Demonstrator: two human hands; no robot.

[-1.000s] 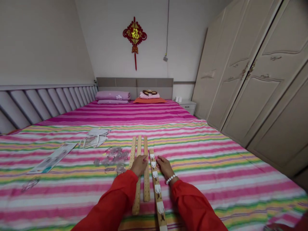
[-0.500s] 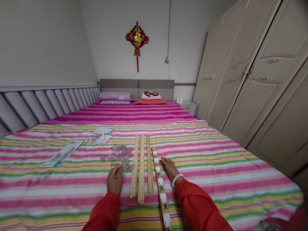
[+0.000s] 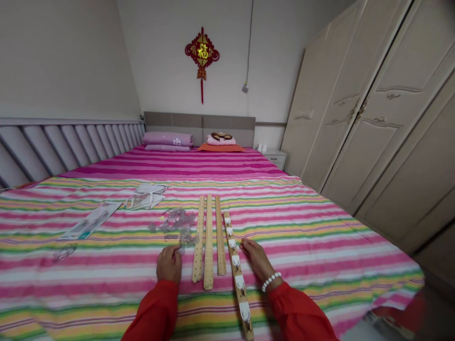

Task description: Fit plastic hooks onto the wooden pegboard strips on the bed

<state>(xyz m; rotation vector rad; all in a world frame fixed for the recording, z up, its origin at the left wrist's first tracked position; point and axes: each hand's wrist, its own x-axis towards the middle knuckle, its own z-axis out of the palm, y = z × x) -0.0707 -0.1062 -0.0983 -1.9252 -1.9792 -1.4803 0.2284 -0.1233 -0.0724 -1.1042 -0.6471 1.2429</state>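
My left hand [image 3: 169, 264] is closed, fingertips together at the near edge of a pile of clear plastic pieces [image 3: 177, 220]; what it pinches, if anything, is too small to make out. My right hand [image 3: 255, 255] is just right of a wooden strip [image 3: 248, 333] bearing a row of white hooks [image 3: 240, 282], its fingers loosely extended and apart from the strip. Between my hands lie three bare wooden strips with rows of small holes: a left one [image 3: 198, 246], a middle one [image 3: 208, 241] and a shorter right one [image 3: 221, 241].
Left on the striped bedspread [image 3: 305, 218] lie a flat hook package [image 3: 91, 220], crumpled packaging [image 3: 146, 196] and a small clear loop-like item [image 3: 65, 252]. Folded bedding [image 3: 168, 139] is by the headboard. A railing [image 3: 71, 147] runs along the left, a wardrobe [image 3: 355, 142] along the right.
My right hand has moved slightly right and nearer, away from the hook strip. My left hand has tightened its fingers beside the clear pieces. The view has shifted a little.
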